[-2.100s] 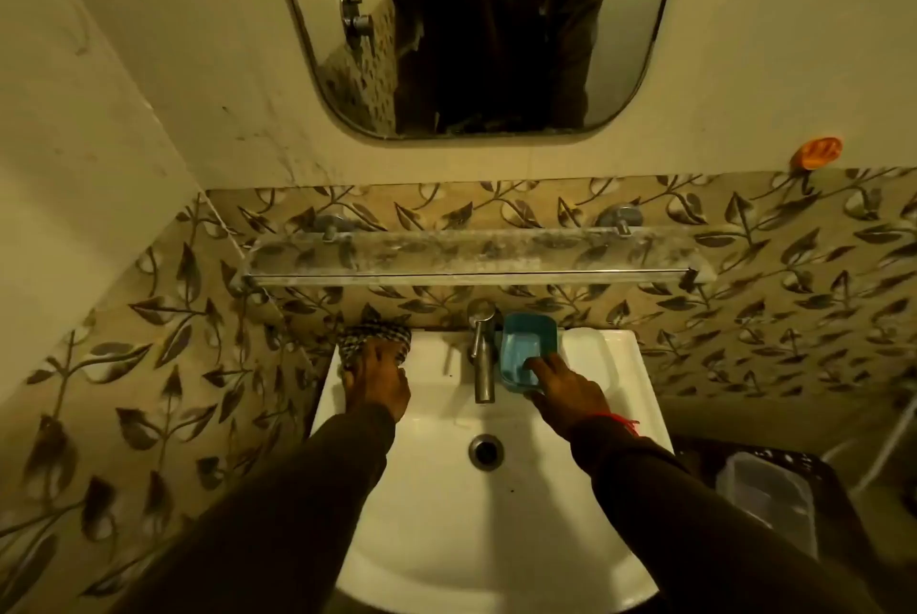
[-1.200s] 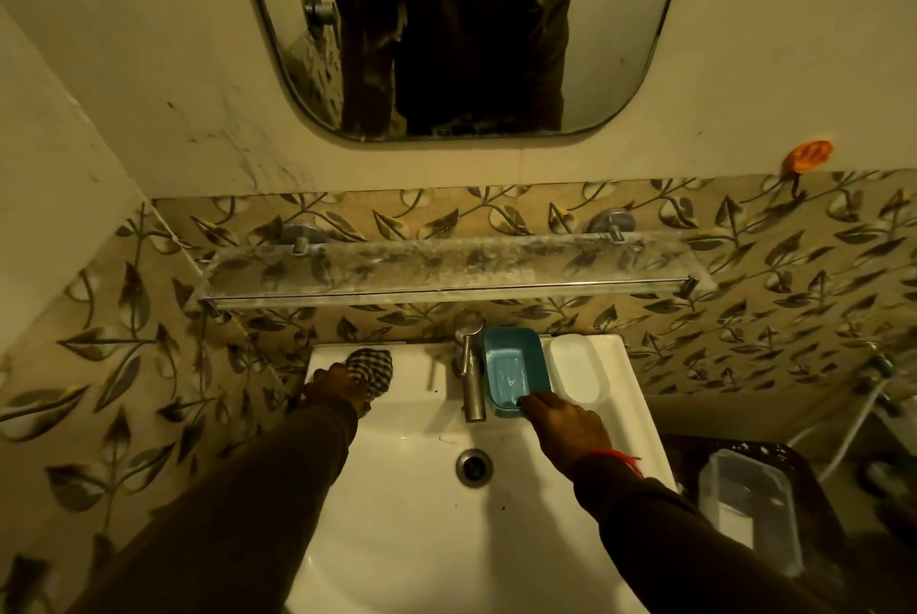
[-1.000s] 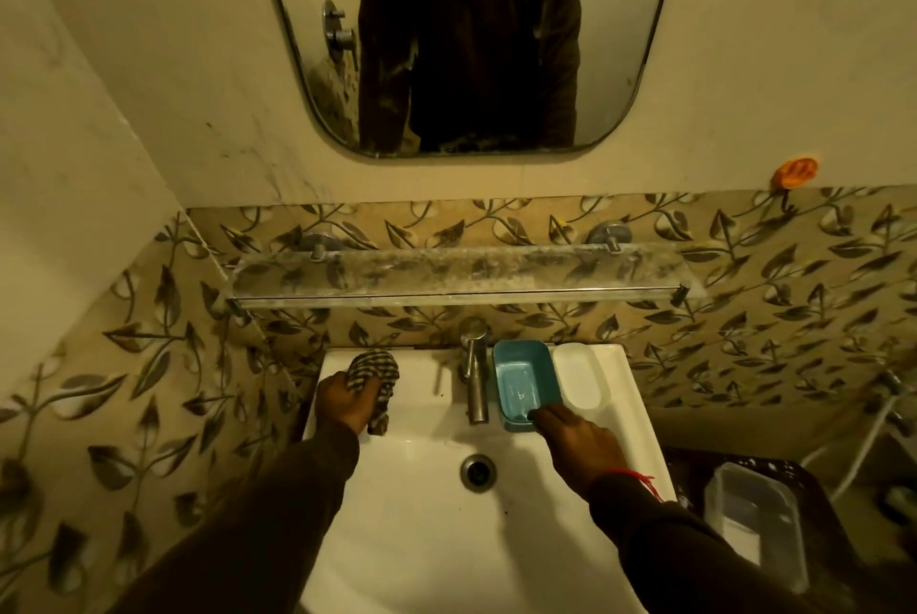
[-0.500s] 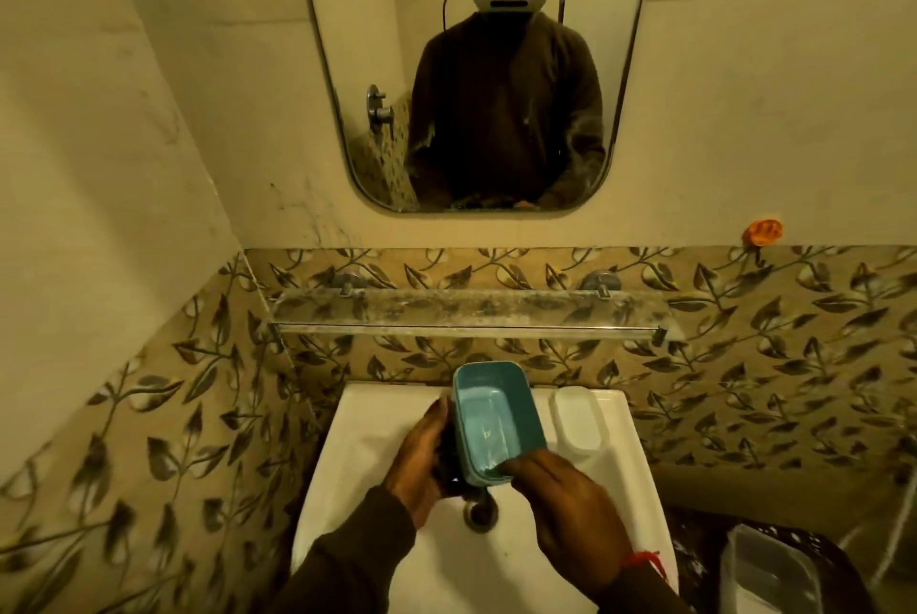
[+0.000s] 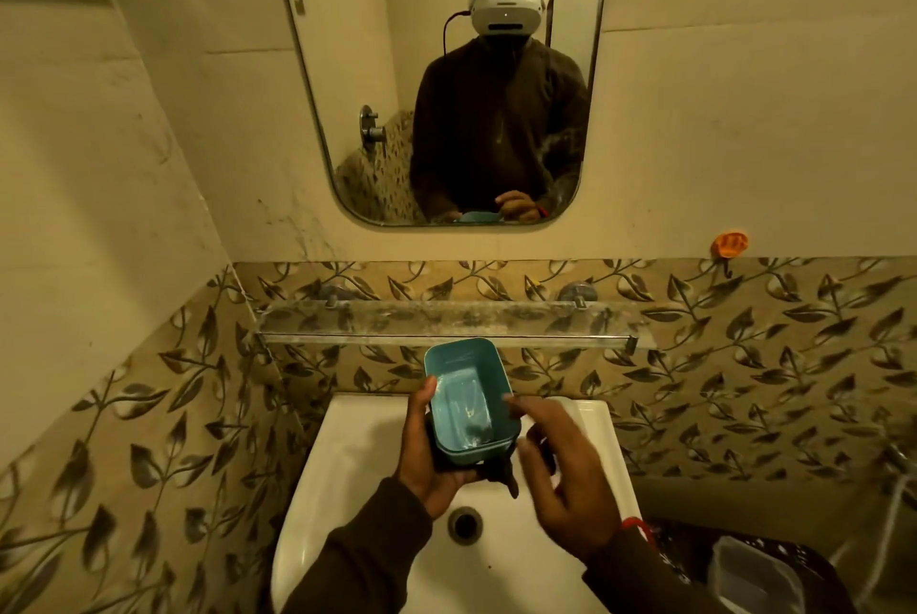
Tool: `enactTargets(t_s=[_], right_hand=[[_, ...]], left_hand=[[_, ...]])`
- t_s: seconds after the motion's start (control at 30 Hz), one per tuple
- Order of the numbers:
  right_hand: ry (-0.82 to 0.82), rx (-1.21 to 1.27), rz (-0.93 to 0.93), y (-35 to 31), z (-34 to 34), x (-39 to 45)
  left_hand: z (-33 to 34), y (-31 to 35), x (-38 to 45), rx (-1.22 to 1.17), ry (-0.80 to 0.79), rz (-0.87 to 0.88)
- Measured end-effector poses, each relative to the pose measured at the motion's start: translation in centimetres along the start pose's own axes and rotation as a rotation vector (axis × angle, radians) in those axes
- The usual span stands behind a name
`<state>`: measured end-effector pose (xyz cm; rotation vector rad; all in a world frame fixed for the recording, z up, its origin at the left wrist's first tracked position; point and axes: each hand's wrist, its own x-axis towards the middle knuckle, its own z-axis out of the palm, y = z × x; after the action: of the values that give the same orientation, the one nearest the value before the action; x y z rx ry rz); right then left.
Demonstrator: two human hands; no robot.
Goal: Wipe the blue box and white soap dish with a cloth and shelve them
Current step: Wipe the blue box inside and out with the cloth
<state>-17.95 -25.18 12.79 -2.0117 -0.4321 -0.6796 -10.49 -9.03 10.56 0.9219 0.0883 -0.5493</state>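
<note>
Over the white basin (image 5: 377, 504) my left hand (image 5: 430, 454) cups the blue box (image 5: 467, 399) from below and along its left side, thumb up against the rim, fingers closed on it. Dark cloth (image 5: 501, 469) pokes out from under the box, pinned between the box and that palm. My right hand (image 5: 565, 474) sits just to the right of the box with fingers spread and loose; I cannot tell whether its fingertips touch the box wall. A red thread (image 5: 637, 525) circles that wrist. I hold the box open side up, its far end tipped toward the wall, just below the glass shelf (image 5: 446, 323). I see a little of the white soap dish (image 5: 570, 407) on the basin ledge behind my right hand. The drain (image 5: 465, 521) lies below both hands. Above the shelf the mirror (image 5: 347, 67) reflects a person in a white headset.
</note>
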Motion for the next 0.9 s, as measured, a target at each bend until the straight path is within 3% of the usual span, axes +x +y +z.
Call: enactTargets(t_s=[0.1, 0.2, 0.3, 0.37, 0.63, 0.73, 0.9], right_hand=[[0.289, 0.217, 0.366, 0.8, 0.0, 0.5], [0.103, 0.548, 0.843, 1.5, 0.6, 0.8], [-0.091, 0.819, 1.035, 1.8, 1.2, 0.4], [-0.059, 0.941, 1.066, 2.4, 1.3, 0.4], [0.329, 0.902, 1.023, 5.1, 0.0, -0.3], [0.453, 0.917, 1.016, 5.4, -1.6, 0.0], [0.351, 0.993, 0.842, 3.4, -4.3, 2.6]], left_hand=[[0.3, -0.3, 0.2, -0.045, -0.010, 0.006], [0.8, -0.7, 0.4, -0.064, -0.034, -0.032], [1.6, -1.1, 0.5, -0.091, -0.067, -0.073], [1.8, -1.2, 0.5, -0.124, -0.098, -0.061], [1.1, 0.4, 1.1, 0.044, -0.117, -0.057], [-0.2, 1.2, 1.3, -0.058, -0.124, -0.055], [0.0, 0.1, 1.3, -0.124, -0.153, -0.117]])
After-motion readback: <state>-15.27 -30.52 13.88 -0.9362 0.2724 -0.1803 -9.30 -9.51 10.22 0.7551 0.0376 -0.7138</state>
